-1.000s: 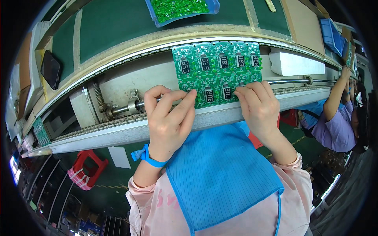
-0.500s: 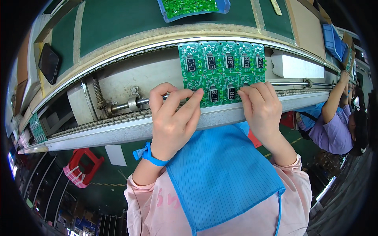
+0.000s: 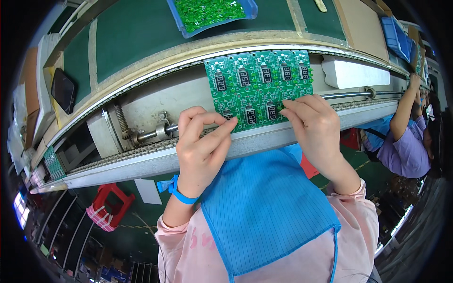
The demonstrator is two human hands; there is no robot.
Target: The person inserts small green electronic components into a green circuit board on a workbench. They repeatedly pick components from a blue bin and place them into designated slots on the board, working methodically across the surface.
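A panel of green circuit boards lies across the two chain rails in front of me. Rows of black digit displays stand on it, and small green LEDs line its right edge. My left hand, with a blue wrist strap, is at the panel's lower left, thumb and index finger pinched by a display. At the lower right, my right hand pinches close to the board surface, partly covering a display. Whatever sits between the fingertips of either hand is too small or hidden to make out.
Beyond the rail, a blue bin holds many green LEDs. A dark phone-like device lies at the left, a white box right of the panel. A metal rail runs along my side. Another person works at the far right.
The view has shifted a little. The panel sits slightly farther left along the rails, and both hands have moved with it, their fingers still pinched.
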